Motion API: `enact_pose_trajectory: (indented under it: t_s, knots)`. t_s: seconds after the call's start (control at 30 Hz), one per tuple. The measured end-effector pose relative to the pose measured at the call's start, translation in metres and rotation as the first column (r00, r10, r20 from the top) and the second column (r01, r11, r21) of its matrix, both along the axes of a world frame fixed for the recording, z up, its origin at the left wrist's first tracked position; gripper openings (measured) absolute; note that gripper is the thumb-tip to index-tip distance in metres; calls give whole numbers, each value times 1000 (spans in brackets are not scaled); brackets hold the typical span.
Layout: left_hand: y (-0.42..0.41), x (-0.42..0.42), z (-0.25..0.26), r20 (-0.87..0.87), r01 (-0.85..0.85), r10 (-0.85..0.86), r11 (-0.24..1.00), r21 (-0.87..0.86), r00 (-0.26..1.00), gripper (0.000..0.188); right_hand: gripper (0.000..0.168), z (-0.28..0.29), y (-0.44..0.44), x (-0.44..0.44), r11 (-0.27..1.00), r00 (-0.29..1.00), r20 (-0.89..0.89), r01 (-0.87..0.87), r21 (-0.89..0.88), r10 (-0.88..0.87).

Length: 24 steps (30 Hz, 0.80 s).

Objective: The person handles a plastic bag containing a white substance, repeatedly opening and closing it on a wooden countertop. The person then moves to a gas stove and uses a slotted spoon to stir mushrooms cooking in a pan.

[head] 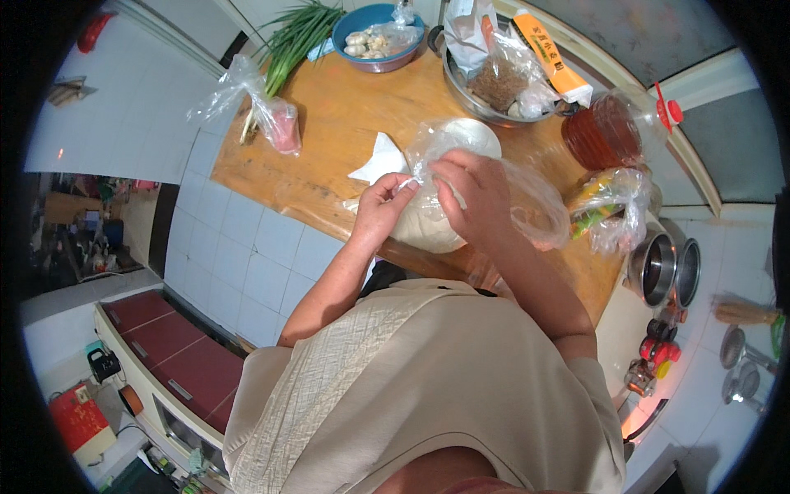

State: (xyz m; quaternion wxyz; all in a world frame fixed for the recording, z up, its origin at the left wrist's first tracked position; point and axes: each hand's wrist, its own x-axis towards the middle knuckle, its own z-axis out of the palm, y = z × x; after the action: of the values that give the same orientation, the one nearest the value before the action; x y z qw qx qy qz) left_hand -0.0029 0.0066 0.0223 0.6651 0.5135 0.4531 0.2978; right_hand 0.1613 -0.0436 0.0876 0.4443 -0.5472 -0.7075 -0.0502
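Observation:
My left hand [389, 207] pinches a twisted, whitish end of a clear plastic bag [426, 151] between thumb and fingertips. Just right of it, my right hand [472, 191] is bent over the same plastic, slightly blurred; whether its fingers grip the film cannot be told. Below both hands, near the table's front edge, lies a pale, cream-coloured bulk [426, 231], partly covered by my hands. A white round dish or lid [472, 137] shows behind my right hand. Beside the left hand lies a piece of white paper [379, 159].
Scallions [299, 46] and bagged pink meat [285, 126] lie left on the wooden table [345, 117]. A blue basin [378, 63] holds garlic. At right stand a metal pan [460, 92] with packages, a jug of reddish-brown liquid [602, 133], bagged vegetables [608, 204] and metal bowls [653, 268].

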Motion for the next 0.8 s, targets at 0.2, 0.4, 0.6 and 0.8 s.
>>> enact_pose_trajectory:
  t_s: [0.2, 0.4, 0.6, 0.8]
  knots:
    - [-1, 2, 1, 75, 6, 0, 996, -87, 997, 13, 11, -33, -4, 2, 889, 990, -144, -56, -455, -11]
    - [-2, 3, 2, 89, 31, -19, 991, -133, 996, 18, 10, -40, -2, 4, 914, 971, -230, -147, -379, 61]
    - [0, 8, 3, 33, -7, 11, 993, -121, 999, 24, 10, -38, -5, 4, 841, 987, -147, -133, -525, 64]
    - [9, 6, 7, -1, 54, -56, 973, -226, 998, 21, 11, -31, -7, 4, 810, 963, -266, -196, -552, 52]
